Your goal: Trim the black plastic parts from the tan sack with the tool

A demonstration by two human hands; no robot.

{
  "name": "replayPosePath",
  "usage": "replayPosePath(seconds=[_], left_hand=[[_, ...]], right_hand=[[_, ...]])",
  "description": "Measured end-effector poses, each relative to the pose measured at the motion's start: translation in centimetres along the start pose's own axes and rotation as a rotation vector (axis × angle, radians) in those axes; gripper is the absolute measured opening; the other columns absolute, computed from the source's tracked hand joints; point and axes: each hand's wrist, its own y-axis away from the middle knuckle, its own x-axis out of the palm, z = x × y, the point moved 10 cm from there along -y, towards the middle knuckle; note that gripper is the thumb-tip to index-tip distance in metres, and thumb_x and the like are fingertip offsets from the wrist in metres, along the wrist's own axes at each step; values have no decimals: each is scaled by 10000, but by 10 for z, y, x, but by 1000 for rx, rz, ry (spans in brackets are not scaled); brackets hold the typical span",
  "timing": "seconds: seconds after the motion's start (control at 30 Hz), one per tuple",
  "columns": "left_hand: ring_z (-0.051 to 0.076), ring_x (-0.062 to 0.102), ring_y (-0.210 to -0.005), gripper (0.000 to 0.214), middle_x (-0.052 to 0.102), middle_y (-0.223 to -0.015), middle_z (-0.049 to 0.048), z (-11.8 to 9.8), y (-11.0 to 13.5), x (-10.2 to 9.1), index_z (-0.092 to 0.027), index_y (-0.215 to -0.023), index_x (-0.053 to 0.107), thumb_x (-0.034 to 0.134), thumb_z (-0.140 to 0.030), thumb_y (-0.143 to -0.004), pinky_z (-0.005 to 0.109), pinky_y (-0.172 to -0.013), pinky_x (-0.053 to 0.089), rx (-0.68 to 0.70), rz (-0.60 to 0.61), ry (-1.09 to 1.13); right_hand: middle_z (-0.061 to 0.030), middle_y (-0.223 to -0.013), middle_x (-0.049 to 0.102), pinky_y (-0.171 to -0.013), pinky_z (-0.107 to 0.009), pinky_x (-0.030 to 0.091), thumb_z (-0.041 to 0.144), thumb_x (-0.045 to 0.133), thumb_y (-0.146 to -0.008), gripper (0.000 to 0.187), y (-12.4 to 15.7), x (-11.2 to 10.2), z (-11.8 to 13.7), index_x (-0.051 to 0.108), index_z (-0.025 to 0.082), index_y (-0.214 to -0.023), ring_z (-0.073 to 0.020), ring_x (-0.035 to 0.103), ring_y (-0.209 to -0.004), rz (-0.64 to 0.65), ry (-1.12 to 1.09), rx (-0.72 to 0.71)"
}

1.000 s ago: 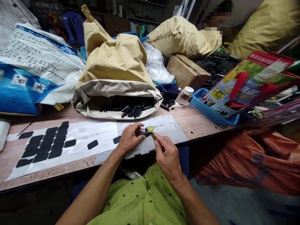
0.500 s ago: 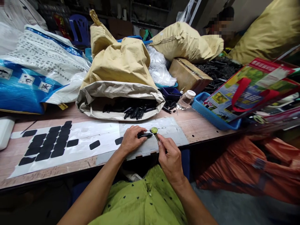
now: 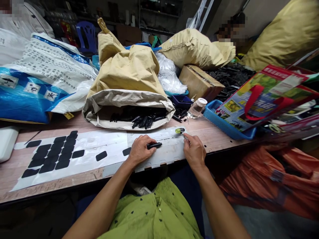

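Note:
My left hand (image 3: 142, 150) is closed on a slim black pen-like tube (image 3: 155, 145), which lies nearly level and points right over the grey board (image 3: 171, 151). To its right, my right hand (image 3: 195, 150) grips the metal handle of a small hammer (image 3: 179, 130). The hammer's head has a green end and a black end, and it stands apart from the tube, close above the board. Partly covered by my left hand is a black rounded patch (image 3: 126, 151). Beyond my hands, a sack (image 3: 129, 94) lies open towards me with several black tubes (image 3: 143, 121) in its mouth.
On a white sheet (image 3: 87, 142) at left lie several black rounded patches (image 3: 53, 152). A clear jar (image 3: 196, 108) and a blue basket (image 3: 226, 122) holding a printed bag (image 3: 259, 96) stand at right. A cardboard box (image 3: 199, 81) and stuffed sacks line the back.
My right hand has moved right with the hammer, whose head was right at the tube's tip and is now away from it. My left hand keeps its hold on the tube.

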Motion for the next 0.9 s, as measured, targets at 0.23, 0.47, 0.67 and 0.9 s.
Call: replayPosePath(seconds=[0.23, 0.47, 0.67, 0.9], left_hand=[[246, 616, -944, 217, 708, -920, 24, 1, 0, 1, -260, -973, 779, 727, -202, -771, 402, -903, 471, -7, 6, -11], [250, 611, -1010, 182, 705, -1025, 45, -21, 10, -1, -255, -1071, 731, 642, -308, -921, 392, -924, 454, 59, 92, 100], [202, 683, -931, 229, 748, -1037, 2, -80, 95, 43, -318, -1153, 705, 557, -382, -990, 290, -813, 475, 60, 608, 339], [325, 659, -1198, 361, 721, -1274, 98, 45, 152, 97, -283, -1255, 687, 509, -400, -963, 438, -986, 495, -453, 581, 62]], right_hand=[[-91, -975, 640, -747, -321, 323, 158, 573, -938, 348, -16, 20, -10, 757, 228, -1225, -203, 498, -865, -52, 185, -13], [-99, -967, 629, -726, -342, 298, 168, 545, -952, 338, -9, 16, -2, 751, 227, -1213, -210, 466, -855, -132, 216, -37], [-103, -980, 635, -718, -343, 292, 179, 536, -948, 341, -9, 16, -2, 734, 222, -1223, -222, 486, -877, -147, 245, -56], [-93, -995, 636, -717, -345, 277, 184, 550, -959, 323, -10, 19, -4, 723, 235, -1227, -224, 493, -891, -147, 274, -61]])
